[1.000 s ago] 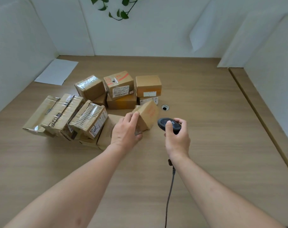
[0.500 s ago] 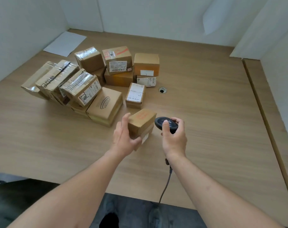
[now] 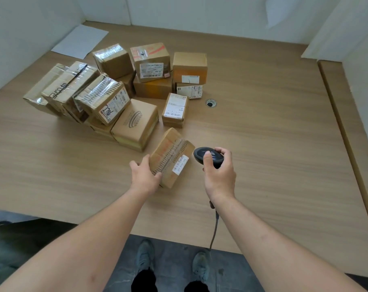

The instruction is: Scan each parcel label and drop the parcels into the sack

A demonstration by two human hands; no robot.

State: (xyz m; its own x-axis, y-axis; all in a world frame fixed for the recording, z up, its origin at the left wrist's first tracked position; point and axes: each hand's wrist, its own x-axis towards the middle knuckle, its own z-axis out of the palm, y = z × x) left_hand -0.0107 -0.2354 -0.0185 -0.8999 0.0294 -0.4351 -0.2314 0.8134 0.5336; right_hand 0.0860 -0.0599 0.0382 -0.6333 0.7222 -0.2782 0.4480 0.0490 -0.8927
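Note:
My left hand (image 3: 144, 175) grips a small taped cardboard parcel (image 3: 170, 155), tilted above the wooden table (image 3: 273, 133), its white label facing up and to the right. My right hand (image 3: 217, 169) holds a dark corded barcode scanner (image 3: 207, 155), whose head sits just right of the parcel's label. Several more cardboard parcels lie in a heap (image 3: 120, 89) on the table's far left; most show white labels. No sack is in view.
A white paper sheet (image 3: 80, 42) lies in the back left corner. A round cable hole (image 3: 210, 103) sits right of the heap. White partition walls ring the table. The scanner cable (image 3: 214, 228) hangs over the near edge, above my feet on grey floor.
My left hand has lifted the small parcel off the heap, pulled it toward me and turned its label toward the scanner. The view has tipped downward, bringing the table's near edge and the floor into sight.

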